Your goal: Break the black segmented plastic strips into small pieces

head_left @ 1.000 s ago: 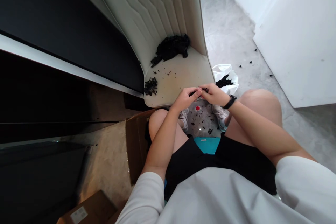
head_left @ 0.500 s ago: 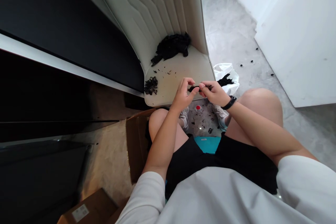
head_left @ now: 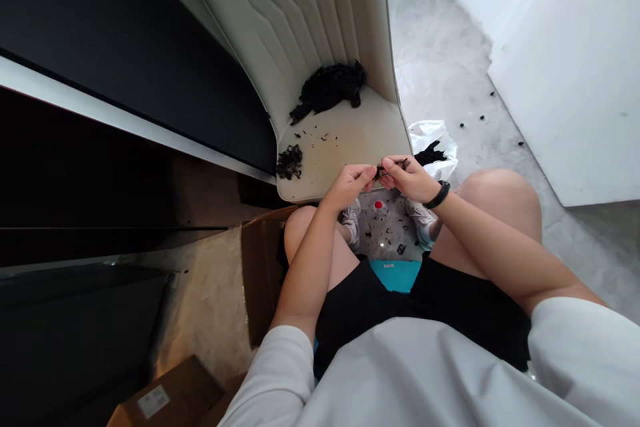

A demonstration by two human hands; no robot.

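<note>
Holding a thin, dark, wrinkled strip of unclear material between the left-hand grip and the right-hand grip; clamped on it from both sides, thumb against fingers in each, just above the front edge of a cream padded chair; on the right, showing dark wisps above the fingers.

Probably very light, soft and limp, bending easily rather than standing stiff; perhaps prone to tearing or shedding, judging by the small black crumbs on the seat beyond both grips; impossible to tell whether slippery; best pinched close to each end with the fingertips, squeezing little.

Farther beyond the grips, against the backrest, a large, crumpled black heap; beyond and left of the left-hand grip, a small tangle of dark curly shreds; just right of the right-hand grip, a white plastic bag with black pieces inside.
</note>
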